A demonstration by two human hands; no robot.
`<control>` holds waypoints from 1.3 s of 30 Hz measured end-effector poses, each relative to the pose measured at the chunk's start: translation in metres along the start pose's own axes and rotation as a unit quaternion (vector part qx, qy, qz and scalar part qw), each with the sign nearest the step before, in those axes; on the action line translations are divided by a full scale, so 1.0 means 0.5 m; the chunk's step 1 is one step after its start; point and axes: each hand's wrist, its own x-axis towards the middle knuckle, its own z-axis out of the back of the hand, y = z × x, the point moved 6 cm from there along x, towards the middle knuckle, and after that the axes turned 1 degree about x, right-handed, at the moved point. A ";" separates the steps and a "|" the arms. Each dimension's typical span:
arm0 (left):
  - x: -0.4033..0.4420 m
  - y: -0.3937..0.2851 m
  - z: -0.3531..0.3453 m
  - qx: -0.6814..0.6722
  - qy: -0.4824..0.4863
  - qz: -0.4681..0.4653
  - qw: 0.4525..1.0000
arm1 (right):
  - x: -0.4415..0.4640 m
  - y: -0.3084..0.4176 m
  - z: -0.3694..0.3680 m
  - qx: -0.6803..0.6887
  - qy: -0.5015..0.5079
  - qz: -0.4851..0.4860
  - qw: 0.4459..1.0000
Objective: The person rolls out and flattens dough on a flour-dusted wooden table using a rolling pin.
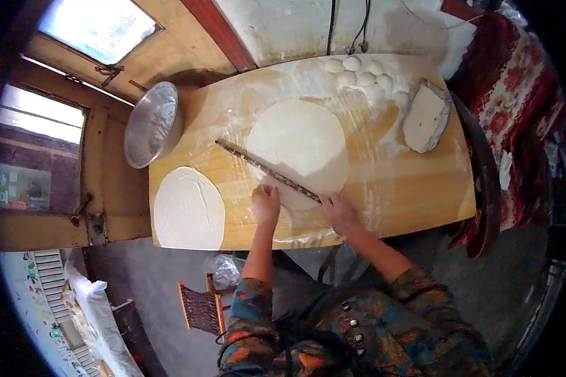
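Observation:
A large round sheet of dough (299,135) lies on the floured wooden table. Slantwise across its near left part rests a thin dark rolling pin (267,171). My right hand (341,215) is closed around the pin's near right end. At the sheet's near left edge, my left hand (265,204) has its fingers curled in, seemingly pinching the dough; the fingertips are partly hidden. A second dough sheet (188,210), also round and with a crease, lies at the table's left front corner.
Several dough balls (366,78) sit in flour at the back right. Near them is a grey-edged slab holding flour (426,119). A metal bowl (152,124) stands at the table's left edge. A small woven chair (202,308) is on the floor below.

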 end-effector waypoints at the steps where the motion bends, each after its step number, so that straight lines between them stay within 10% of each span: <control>1: 0.014 -0.021 0.001 -0.099 0.030 0.025 0.994 | 0.005 -0.003 0.006 0.005 0.005 -0.002 1.000; 2: 0.015 -0.017 -0.018 -0.266 0.079 0.181 0.943 | 0.009 -0.005 0.006 0.027 -0.004 0.003 1.000; 5: 0.010 -0.143 -0.018 -0.105 0.035 -0.153 0.982 | 0.014 -0.010 0.011 0.072 -0.005 0.008 0.997; 9: 0.037 -0.098 -0.074 -0.011 0.099 -0.371 0.923 | 0.000 0.018 -0.008 0.115 0.045 0.075 0.989; 18: 0.030 -0.147 -0.048 -0.014 0.169 -0.281 0.945 | -0.013 0.268 -0.146 -0.063 0.123 0.200 0.970; 20: 0.033 -0.148 -0.046 0.010 0.164 -0.301 0.940 | -0.054 0.197 -0.185 -0.352 0.060 0.248 0.900; 23: 0.029 -0.153 -0.045 0.011 0.162 -0.303 0.939 | -0.118 0.062 -0.061 -0.019 0.192 0.222 0.956; 39: 0.025 -0.157 -0.061 0.051 0.142 -0.307 0.940 | -0.157 -0.200 0.128 0.044 0.193 0.386 0.901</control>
